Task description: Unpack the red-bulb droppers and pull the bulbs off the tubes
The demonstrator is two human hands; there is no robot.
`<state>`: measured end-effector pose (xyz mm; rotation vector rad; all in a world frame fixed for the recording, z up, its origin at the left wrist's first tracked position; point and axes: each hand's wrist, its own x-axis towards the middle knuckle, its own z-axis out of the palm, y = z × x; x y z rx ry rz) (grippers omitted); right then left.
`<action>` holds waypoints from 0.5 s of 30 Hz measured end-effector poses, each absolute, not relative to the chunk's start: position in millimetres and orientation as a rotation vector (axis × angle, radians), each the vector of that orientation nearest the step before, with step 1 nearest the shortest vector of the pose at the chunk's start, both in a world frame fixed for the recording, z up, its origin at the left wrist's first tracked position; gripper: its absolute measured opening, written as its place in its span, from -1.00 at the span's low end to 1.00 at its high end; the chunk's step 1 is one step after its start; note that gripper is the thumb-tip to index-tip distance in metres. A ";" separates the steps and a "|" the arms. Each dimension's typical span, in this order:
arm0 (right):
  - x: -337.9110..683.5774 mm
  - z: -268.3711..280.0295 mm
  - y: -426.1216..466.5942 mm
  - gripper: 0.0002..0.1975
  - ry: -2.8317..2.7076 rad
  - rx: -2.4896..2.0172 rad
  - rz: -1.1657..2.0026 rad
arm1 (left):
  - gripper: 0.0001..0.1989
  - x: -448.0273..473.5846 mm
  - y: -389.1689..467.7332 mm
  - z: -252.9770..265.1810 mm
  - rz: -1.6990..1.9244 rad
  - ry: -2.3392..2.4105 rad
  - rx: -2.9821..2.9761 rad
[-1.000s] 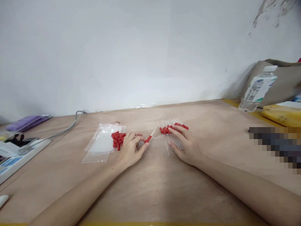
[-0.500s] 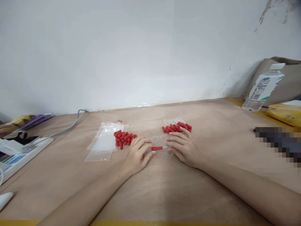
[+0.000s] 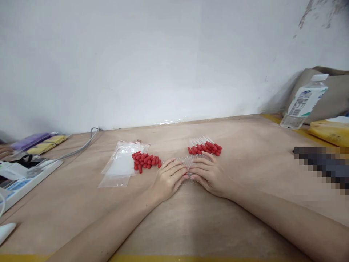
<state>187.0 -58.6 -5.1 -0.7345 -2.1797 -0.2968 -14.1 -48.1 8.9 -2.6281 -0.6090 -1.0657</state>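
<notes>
Just in front of me, my left hand [image 3: 171,179] pinches a red rubber bulb, almost wholly covered by its fingers. My right hand [image 3: 208,174] is closed on a thin clear dropper tube, whose end meets the bulb between the two hands. Beneath and behind the fingers lies a row of clear glass tubes [image 3: 188,161]. A pile of loose red rubber bulbs [image 3: 144,159] sits left of my left hand, partly on clear zip bags [image 3: 117,163]. Beyond my right hand, several tubes with red bulbs [image 3: 208,147] on their near ends lie side by side.
A white power strip [image 3: 32,185] with a grey cable [image 3: 79,148] lies at left. Behind it are purple [image 3: 32,141] and yellow [image 3: 47,144] packets, with part of another person's hand [image 3: 4,150]. A bottle [image 3: 304,102], a grey bag [image 3: 332,94] and a yellow packet [image 3: 328,131] stand at right.
My hands have come closer together, and the red bulb between them is now mostly hidden. At far left, the purple and yellow packets have shifted and the yellow one lies in front.
</notes>
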 end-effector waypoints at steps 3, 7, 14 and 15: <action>184.9 -9.4 -56.5 -0.87 -2.160 -0.640 -0.251 | -0.83 -14.3 -49.8 10.7 -1.013 -0.613 -2.665; 184.2 -9.2 -58.6 -0.87 -2.167 -0.567 -0.208 | -0.85 -14.5 -52.3 13.5 -0.960 -0.607 -2.714; 187.0 -2.2 -64.2 -0.85 -2.249 -0.549 -0.291 | -0.86 -16.3 -55.2 15.8 -0.902 -0.648 -2.808; 187.6 -2.2 -64.2 -0.85 -2.252 -0.537 -0.313 | -0.85 -16.7 -55.4 16.1 -0.891 -0.665 -2.822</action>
